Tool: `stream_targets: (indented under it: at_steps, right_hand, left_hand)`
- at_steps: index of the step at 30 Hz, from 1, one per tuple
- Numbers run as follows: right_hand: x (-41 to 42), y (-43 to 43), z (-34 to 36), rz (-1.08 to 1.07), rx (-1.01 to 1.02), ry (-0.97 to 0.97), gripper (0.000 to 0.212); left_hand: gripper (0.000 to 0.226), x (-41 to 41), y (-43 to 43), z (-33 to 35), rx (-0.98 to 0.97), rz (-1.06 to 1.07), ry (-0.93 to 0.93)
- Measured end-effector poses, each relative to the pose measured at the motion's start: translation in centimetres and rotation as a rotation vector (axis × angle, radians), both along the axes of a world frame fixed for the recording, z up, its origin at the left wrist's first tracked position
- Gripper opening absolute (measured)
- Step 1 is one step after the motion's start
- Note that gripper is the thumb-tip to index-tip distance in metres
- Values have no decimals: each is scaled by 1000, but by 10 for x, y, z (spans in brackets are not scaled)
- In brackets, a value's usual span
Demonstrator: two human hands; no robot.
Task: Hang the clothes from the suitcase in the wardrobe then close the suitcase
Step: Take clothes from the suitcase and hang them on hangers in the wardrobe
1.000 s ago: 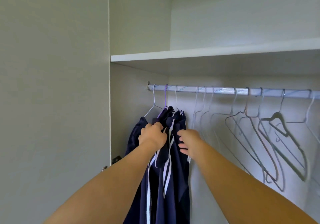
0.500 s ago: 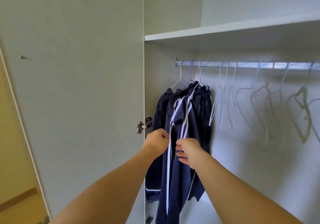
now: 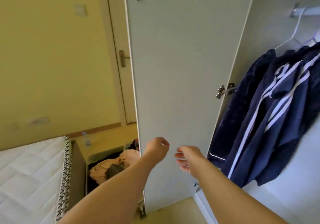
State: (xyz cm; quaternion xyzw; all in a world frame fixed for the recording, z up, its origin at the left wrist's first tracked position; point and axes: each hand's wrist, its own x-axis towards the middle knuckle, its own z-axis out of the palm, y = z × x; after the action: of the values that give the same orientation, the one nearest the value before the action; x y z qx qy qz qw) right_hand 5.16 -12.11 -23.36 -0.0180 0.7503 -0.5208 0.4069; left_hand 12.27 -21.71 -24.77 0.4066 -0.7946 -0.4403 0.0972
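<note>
Your grips are off the navy striped clothes (image 3: 277,113), which half a second ago you were straightening and which now hang on their own from the wardrobe rail (image 3: 304,11) at right. Your left grip (image 3: 156,147), fingers loosely curled, and your right grip (image 3: 187,158), fingers relaxed, hold nothing in front of the open wardrobe door (image 3: 173,68). Your view swings left and down from the rail to the suitcase (image 3: 105,152) beside the bed (image 3: 31,163), where peach clothing (image 3: 107,166) lies. This garment looks finished; more hanging likely comes before you close the suitcase.
</note>
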Motion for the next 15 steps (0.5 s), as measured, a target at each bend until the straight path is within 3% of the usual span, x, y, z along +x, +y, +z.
stream_targets:
  at_steps: [8, 10, 15]
  right_hand:
    - [95, -125, -67, 288, 156, -140, 12]
    - [109, -161, -83, 333, 162, -174, 11]
    - [124, -263, -109, 434, 177, -200, 13]
  left_hand:
    - [14, 109, -105, -66, 159, 347, -78]
    - [21, 126, -137, -81, 219, 430, -55]
    - [26, 151, -234, -102, 261, 471, -73]
